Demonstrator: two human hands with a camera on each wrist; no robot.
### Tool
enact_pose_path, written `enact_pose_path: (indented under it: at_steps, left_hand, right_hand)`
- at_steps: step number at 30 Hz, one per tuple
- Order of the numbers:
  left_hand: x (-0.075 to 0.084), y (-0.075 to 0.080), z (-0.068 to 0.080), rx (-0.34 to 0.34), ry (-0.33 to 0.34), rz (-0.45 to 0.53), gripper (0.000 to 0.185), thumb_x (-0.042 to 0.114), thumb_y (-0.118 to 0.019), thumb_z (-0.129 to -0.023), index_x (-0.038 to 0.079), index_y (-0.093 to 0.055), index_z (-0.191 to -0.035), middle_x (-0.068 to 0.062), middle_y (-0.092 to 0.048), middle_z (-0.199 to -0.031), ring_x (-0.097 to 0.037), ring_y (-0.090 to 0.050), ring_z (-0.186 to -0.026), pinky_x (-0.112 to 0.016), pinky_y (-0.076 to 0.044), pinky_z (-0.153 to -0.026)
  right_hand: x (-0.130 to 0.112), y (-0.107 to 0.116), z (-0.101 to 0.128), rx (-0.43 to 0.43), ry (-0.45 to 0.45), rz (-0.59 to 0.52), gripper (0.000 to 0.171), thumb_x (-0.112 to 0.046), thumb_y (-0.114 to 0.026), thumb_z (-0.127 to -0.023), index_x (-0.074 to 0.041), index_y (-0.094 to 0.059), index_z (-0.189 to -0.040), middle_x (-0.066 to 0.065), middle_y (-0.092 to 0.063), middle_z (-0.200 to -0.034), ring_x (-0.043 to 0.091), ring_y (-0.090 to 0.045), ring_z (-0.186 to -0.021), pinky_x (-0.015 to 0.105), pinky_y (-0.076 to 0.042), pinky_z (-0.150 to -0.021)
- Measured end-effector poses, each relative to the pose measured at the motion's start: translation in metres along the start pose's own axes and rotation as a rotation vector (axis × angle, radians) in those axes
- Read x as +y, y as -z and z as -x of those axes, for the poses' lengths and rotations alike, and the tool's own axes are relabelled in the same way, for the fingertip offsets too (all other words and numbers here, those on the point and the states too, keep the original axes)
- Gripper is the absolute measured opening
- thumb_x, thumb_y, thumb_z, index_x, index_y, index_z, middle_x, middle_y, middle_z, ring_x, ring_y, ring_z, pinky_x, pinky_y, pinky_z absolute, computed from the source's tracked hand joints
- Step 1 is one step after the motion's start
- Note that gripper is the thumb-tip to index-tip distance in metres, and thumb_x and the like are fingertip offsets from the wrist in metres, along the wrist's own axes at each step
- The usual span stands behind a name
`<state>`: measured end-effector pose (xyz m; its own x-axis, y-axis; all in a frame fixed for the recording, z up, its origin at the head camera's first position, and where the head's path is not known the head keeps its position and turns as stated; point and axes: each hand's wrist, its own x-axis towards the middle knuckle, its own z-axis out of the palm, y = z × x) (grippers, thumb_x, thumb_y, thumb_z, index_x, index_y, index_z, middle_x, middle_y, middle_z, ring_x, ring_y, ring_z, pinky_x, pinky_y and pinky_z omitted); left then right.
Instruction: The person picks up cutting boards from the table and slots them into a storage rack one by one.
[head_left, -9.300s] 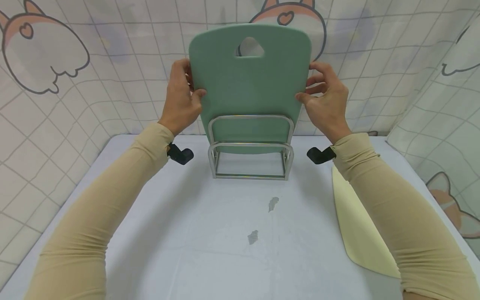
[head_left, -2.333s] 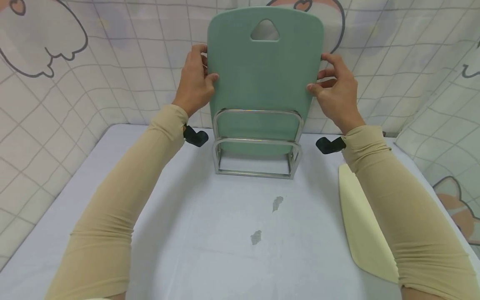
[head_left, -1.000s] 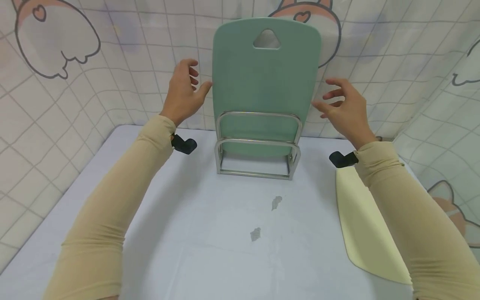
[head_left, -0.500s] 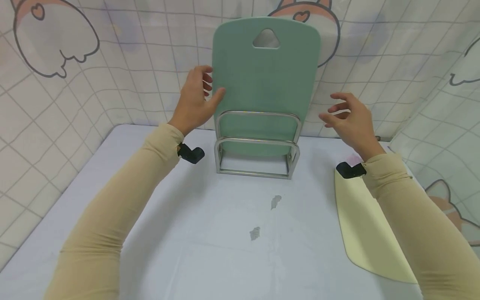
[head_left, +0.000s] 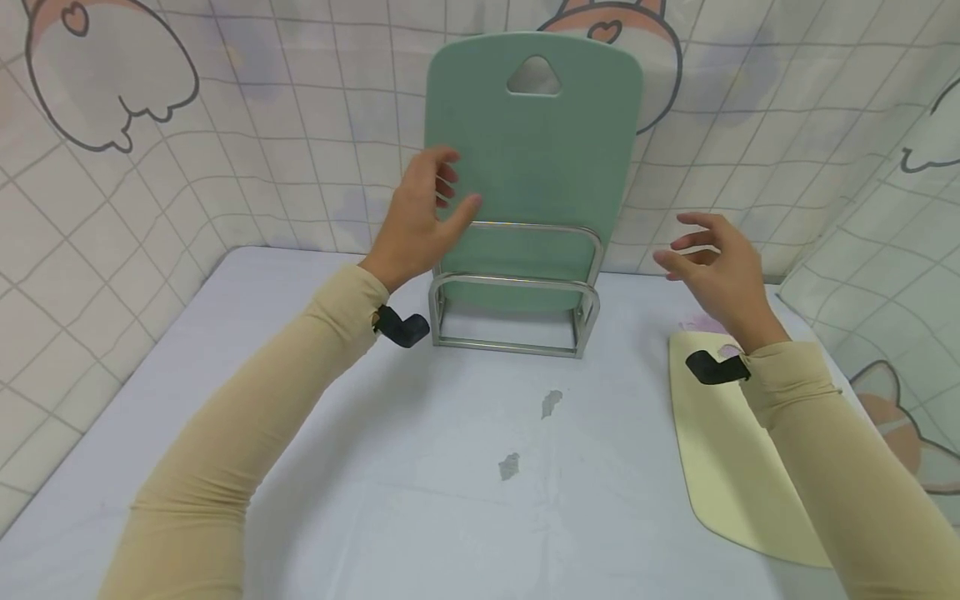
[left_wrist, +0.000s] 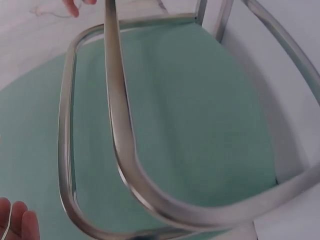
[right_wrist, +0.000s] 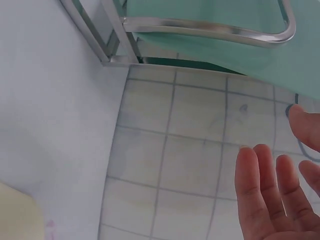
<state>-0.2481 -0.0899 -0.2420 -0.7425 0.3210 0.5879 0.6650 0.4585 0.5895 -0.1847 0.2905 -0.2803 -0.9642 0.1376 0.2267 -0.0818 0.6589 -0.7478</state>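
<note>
A green cutting board [head_left: 536, 142] with a triangular handle hole stands upright in a metal rack [head_left: 517, 282] at the back of the table. My left hand [head_left: 420, 218] is in front of the board's left side, fingers loosely bent and holding nothing. Its thumb overlaps the board in the head view. In the left wrist view the rack's bars cross in front of the board, and a few fingertips [left_wrist: 20, 220] show at the lower left. To the right of the board hangs my right hand [head_left: 716, 271], apart from it, with relaxed fingers and nothing in them.
A pale yellow cutting board [head_left: 727, 467] lies flat on the table at the right, partly under the right sleeve. The white table cover [head_left: 360, 500] has two grey worn patches. A curtain with a grid print [head_left: 300, 108] closes off the back and sides.
Both hands have let go of the green cutting board, which stays in the rack. The left hand has moved right and down across its front; the right hand has drawn away rightward and down.
</note>
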Motion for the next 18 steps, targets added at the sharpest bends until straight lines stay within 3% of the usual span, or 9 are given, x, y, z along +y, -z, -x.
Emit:
enact_pose_path:
  at_steps: [11,18]
  left_hand:
    - [0.007,-0.021,0.016,-0.010,0.047,0.130,0.056,0.018,-0.065,-0.100,-0.003,-0.040,-0.146,-0.021,-0.053,-0.126,-0.030,-0.058,-0.112,-0.036,-0.052,-0.101]
    - [0.011,-0.035,0.026,-0.001,-0.001,0.180,0.054,0.015,-0.066,-0.099,-0.004,-0.042,-0.144,-0.023,-0.054,-0.123,-0.033,-0.059,-0.108,-0.036,-0.052,-0.097]
  right_hand:
    - [0.015,0.000,0.024,0.024,-0.011,-0.039,0.062,-0.040,-0.075,-0.094,-0.028,-0.050,-0.149,-0.015,-0.060,-0.106,-0.006,-0.071,-0.077,0.014,-0.054,-0.071]
    - [0.023,0.007,0.039,0.045,-0.042,-0.054,0.060,-0.041,-0.073,-0.096,-0.032,-0.049,-0.150,-0.020,-0.061,-0.109,-0.009,-0.071,-0.079,0.017,-0.052,-0.065]
